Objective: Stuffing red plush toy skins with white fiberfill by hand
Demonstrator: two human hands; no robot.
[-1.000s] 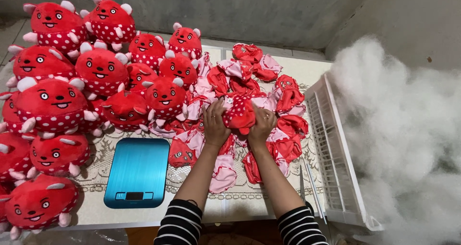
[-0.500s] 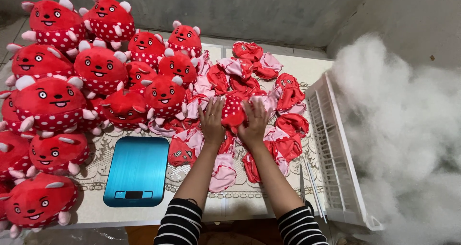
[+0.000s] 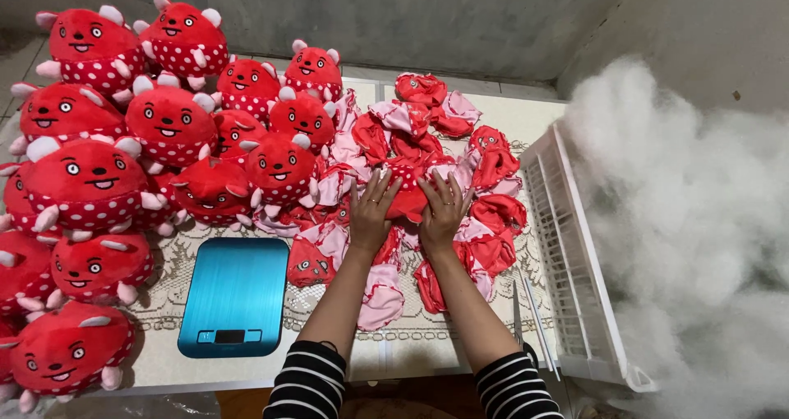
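We're looking straight down at our two hands, both laid flat on the pile of toy skins [image 3: 427,164], the unstuffed red and pink shells heaped in the middle of the table [image 3: 526,115]. Our left hand [image 3: 370,214] is spread wide, fingers fanned and palm down, gripping nothing. Our right hand [image 3: 442,214] mirrors it just beside, fingers splayed too, palm pressing down. Between the two hands sits one red skin with white dots [image 3: 408,191], and our fingertips touch it on either side; neither hand has closed around it.

To our left, the stuffed toys [image 3: 168,123] are packed together, round red faces up, reaching from the back of the table down to the near edge. In front of them, close to our left forearm, lies the blue kitchen scale [image 3: 236,296], flat on the lace cloth [image 3: 160,304]. To our right stands a white plastic basket [image 3: 575,287], tipped on its side, and past it a big heap of white stuffing [image 3: 699,238]. A thin stick [image 3: 538,324] lies by the basket, near our right forearm. Our sleeves [image 3: 308,382] are striped black and white.
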